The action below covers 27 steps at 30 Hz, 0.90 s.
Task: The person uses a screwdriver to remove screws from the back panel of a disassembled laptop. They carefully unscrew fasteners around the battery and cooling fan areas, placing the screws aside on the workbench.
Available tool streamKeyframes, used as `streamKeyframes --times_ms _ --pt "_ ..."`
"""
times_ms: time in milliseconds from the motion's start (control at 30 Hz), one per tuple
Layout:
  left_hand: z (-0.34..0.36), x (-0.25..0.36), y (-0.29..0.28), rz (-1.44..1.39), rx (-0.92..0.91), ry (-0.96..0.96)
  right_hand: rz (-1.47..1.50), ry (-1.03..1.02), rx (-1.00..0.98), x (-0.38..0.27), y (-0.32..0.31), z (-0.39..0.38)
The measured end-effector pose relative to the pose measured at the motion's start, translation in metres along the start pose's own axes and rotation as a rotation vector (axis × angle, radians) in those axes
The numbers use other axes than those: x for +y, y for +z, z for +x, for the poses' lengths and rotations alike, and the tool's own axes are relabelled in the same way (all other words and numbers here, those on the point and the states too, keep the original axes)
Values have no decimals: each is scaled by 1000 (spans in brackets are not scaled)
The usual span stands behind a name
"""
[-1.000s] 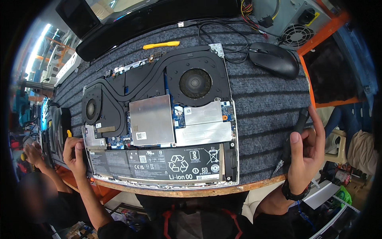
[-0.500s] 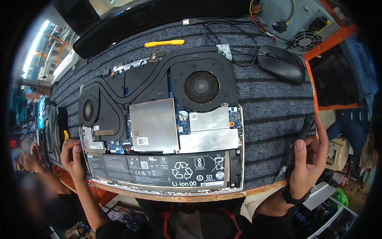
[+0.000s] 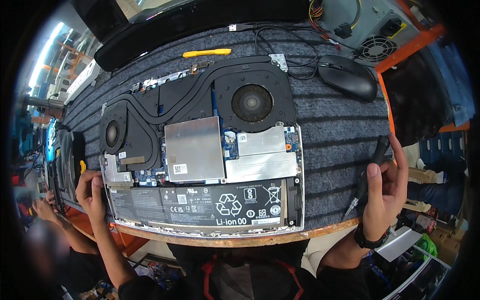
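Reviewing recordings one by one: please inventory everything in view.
Opened laptop: 1, black and silver, centre
Fans: 2, black, inside laptop
Battery: 1, black, inside laptop
Slim tool: 1, yellow, beyond laptop
Mouse: 1, black, upper right
Cables: count unclear, black, beyond laptop
Screwdriver: 1, black, right of laptop
Mat: 1, grey striped, under laptop
Long bar: 1, black, top
Grille unit: 1, grey, upper right
Other person: 1, black sleeve, lower left
Rim clutter: uncounted, mixed, around
Wristband: 1, black, right wrist
Left hand: 1, bare, laptop's left edge
Right hand: 1, bare, at screwdriver
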<state>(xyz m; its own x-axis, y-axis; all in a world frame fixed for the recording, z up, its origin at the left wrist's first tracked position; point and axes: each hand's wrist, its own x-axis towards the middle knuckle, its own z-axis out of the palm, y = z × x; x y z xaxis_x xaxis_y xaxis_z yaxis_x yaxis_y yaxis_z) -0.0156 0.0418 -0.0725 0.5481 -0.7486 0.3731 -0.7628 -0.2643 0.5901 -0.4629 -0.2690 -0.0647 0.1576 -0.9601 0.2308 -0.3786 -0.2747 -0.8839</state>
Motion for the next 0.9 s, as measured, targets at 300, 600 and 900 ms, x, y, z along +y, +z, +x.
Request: streamKeyframes --times_ms 300,600,900 --pt "39 31 2 12 125 77 136 -86 43 2 -5 1" --pt "188 -32 -14 277 -35 17 326 -87 151 2 -4 1" --pt "234 -58 7 483 -87 -72 275 -84 146 6 -6 1"
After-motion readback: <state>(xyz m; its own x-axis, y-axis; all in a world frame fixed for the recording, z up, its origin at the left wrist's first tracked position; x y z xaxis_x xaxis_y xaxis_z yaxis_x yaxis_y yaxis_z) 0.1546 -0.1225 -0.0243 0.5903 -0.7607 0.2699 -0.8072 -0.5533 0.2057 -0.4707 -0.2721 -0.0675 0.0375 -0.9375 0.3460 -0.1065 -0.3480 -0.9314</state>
